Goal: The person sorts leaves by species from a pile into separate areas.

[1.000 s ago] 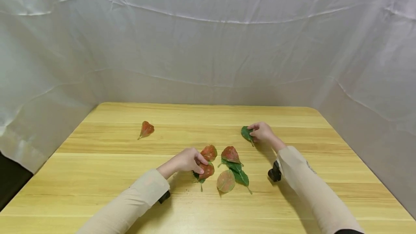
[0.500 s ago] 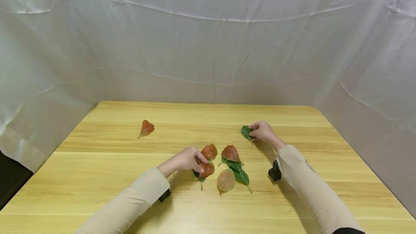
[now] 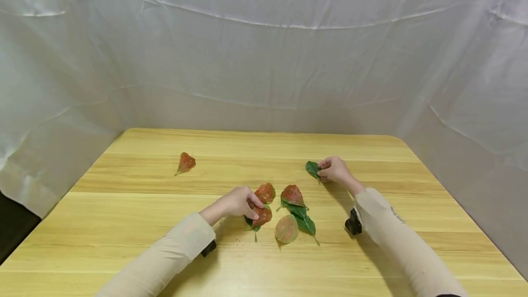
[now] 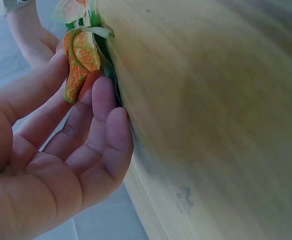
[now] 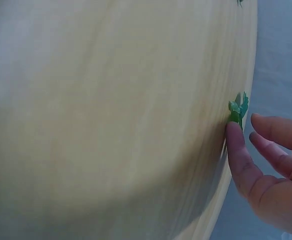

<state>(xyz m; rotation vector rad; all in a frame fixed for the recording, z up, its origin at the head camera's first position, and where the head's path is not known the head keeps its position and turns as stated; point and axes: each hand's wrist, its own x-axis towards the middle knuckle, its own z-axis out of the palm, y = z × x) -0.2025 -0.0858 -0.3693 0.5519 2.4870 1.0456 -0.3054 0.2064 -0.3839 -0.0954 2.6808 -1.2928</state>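
Note:
My left hand [image 3: 238, 201] pinches a red leaf [image 3: 263, 216] near the middle of the table; a dark green leaf [image 3: 248, 222] shows beneath it. In the left wrist view the leaf [image 4: 82, 55] looks orange with green veins, between thumb and fingers. Another red leaf [image 3: 266, 193] lies just beyond. Farther back, my right hand [image 3: 333, 169] is at the right edge of a green leaf [image 3: 312, 168]. Seen from the right wrist, its fingers are spread, with one fingertip right at the green leaf [image 5: 239, 109] and the others apart from it.
Between the hands, a red leaf [image 3: 292, 195] overlaps green leaves [image 3: 304, 222], beside a round pinkish-green leaf [image 3: 286, 229]. A single red leaf [image 3: 186, 162] lies at the back left of the wooden table [image 3: 123, 223]. Pale sheeting [image 3: 264, 68] surrounds the table's back and sides.
My right hand has drawn back slightly to the right, and its fingers have loosened from the green leaf, which stays in place. The left hand keeps its hold on the red leaf.

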